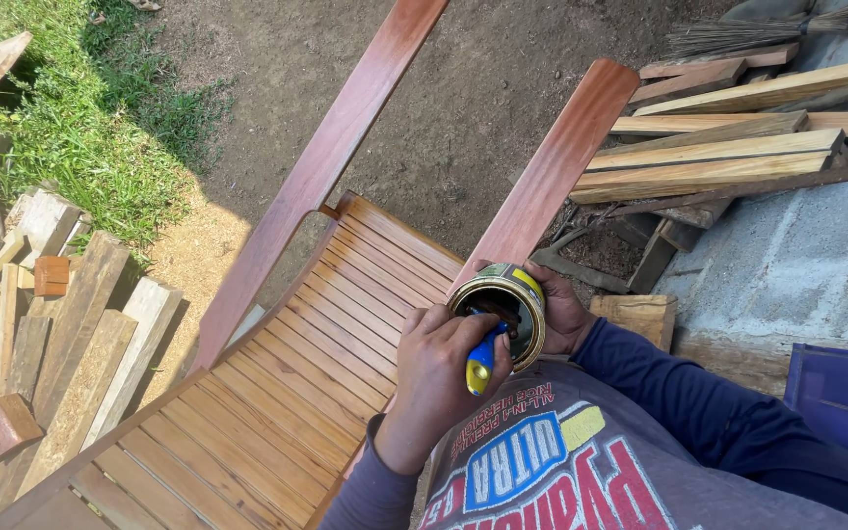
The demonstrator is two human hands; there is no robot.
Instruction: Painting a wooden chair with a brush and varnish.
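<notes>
My left hand (434, 378) grips a brush with a blue and yellow handle (481, 361); its head is dipped into an open metal can (503, 304) of dark liquid. My right hand (563, 316) holds that can from its far side, close to my chest. Just beyond both hands stands a reddish-brown slatted wooden chair (296, 393). The can hovers over the near end of its right armrest (552, 167), and the left armrest (326, 157) runs parallel further left.
Scrap wood blocks and planks (41, 334) lie piled at the left beside grass (71, 128). Long pale boards (718, 147) and a broom (758, 29) rest on a concrete slab (817, 255) at the right. Bare dirt (463, 108) lies beyond the chair.
</notes>
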